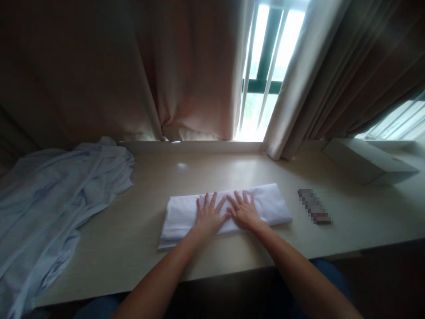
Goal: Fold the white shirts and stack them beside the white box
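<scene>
Folding step in hand, judging by the layout: white folded cloth [226,210] lying as a long narrow band across middle of tabletop [133,230], slightly tilted, right end farther than left. Both hands flat on top of band at its centre. Left hand [209,217] palm down, fingers spread, pinching nothing. Right hand [244,210] same, fingers fanned, thumbs of the two touching or nearly so. Looks like pressing and smoothing the last crease, not gripping. Near left corner of band sticking out a bit uneven.

Pile of pale blue garments [56,199] heaped loose at far left, hanging over near edge, well apart from band. Small blurred-out flat object [314,206] just right of band, not touching. White box [368,161] far right by window. Curtains [166,66] behind.

Next move likely calls for pinching one short end and bringing it over the other, edges kept aligned, without hitting the flat object.
</scene>
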The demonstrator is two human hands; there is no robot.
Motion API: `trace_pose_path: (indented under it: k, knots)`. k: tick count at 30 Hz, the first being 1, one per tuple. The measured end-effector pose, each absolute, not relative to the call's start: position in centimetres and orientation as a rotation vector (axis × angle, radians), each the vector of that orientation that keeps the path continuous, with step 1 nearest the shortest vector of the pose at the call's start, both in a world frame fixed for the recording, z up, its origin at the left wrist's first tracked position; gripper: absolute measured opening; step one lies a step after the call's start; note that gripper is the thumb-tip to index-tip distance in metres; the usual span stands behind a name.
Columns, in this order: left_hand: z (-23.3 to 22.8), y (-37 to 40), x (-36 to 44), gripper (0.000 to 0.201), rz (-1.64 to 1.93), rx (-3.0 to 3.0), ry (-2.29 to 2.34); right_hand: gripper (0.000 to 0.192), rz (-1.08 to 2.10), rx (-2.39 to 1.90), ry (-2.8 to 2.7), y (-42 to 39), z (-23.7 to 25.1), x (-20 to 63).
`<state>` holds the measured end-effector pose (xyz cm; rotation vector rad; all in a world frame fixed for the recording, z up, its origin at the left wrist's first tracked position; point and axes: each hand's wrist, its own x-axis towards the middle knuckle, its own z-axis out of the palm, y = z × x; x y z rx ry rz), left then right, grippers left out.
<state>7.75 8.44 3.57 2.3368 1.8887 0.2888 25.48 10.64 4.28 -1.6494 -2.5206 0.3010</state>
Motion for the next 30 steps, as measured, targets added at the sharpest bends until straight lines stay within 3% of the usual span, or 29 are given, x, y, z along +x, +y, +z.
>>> trace_pose_path:
  k: [8,18,26,30]
  knots:
    - [3.4,7.7,7.3,0.078,0.330,2.251,2.033,0.066,0.334,-1.621,-2.530,11.0,4.3,26.5]
    - [2.6,5.7,0.0,0.082,0.353,2.075,2.370,0.072,0.183,-1.965,-2.286,13.2,2.8,36.5]
    - [2.9,6.1,0.2,0.082,0.257,2.053,2.398,0.071,0.174,-2.034,-2.278,13.2,3.2,35.8]
    - [4.0,5.3,1.8,0.079,0.316,2.200,2.349,0.072,-0.015,-1.876,-2.267,10.4,4.8,32.2]
